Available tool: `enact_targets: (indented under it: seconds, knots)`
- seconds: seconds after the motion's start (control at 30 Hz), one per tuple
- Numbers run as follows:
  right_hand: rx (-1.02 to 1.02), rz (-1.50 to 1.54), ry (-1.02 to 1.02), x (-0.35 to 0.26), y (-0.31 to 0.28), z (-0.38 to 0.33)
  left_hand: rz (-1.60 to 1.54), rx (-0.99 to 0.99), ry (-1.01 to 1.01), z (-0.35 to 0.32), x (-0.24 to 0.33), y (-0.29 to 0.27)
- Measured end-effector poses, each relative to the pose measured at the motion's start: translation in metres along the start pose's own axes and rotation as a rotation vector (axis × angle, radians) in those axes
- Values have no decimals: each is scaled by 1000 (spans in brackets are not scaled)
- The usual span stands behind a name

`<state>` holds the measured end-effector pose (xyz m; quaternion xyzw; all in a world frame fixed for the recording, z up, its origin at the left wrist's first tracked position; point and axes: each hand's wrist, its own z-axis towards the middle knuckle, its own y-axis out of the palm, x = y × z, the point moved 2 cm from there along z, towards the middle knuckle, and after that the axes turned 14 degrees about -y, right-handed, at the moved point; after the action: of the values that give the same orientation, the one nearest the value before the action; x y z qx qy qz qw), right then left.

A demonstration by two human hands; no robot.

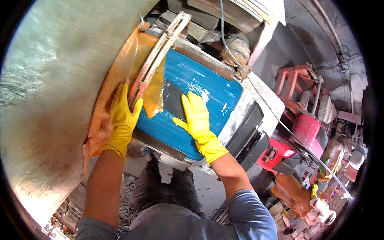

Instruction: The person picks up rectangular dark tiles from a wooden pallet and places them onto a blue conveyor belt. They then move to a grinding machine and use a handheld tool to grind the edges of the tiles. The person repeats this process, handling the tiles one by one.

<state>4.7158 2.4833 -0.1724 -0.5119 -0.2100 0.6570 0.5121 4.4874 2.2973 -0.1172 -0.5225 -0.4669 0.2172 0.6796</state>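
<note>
At the bottom centre of the frame the person's grey sleeves and bare forearms rise toward the work. The left hand (122,120), in a yellow rubber glove, sits left of centre, its fingers curled around the lower end of a rusty metal bar (160,54) that slants up toward the top centre; translucent orange film (154,94) hangs just beside it. The right hand (196,116), also gloved in yellow, lies flat with fingers spread, grasping nothing, pressing on a dark grey patch (173,98) on the glossy blue drum (204,86) at the frame's centre. A large dull metal disc (52,100) fills the left side. Farther off, at the right, stands a red wire spool (306,130) among cluttered machinery.
</note>
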Motion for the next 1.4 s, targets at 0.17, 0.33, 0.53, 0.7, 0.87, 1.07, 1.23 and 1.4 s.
enact_targets:
  seconds: [0.17, 0.33, 0.53, 0.7, 0.87, 1.07, 1.23, 1.4]
  knots:
    - [-37, -137, 300, -12, -43, -102, -58, -24, -16, -1, -3, 6]
    - [168, 3, 698, -26, -28, -129, 14, 13, 25, 1, -7, 4]
    - [316, 501, 1060, 2, -16, -176, 13, 13, 50, 4, 4, 9]
    - [453, 620, 1317, -24, -30, -199, -104, -32, 31, -2, 16, -8]
    - [830, 444, 1521, -53, -29, -308, -102, -53, 39, -2, 6, 8]
    - [1019, 350, 1798, -17, -32, -394, -40, -70, 36, 0, 3, 8]
    - [823, 251, 1640, 14, -5, -467, -48, -98, 15, 3, 9, 9]
    - [523, -133, 1607, -13, -4, -441, -85, -76, 24, -3, 7, 6]
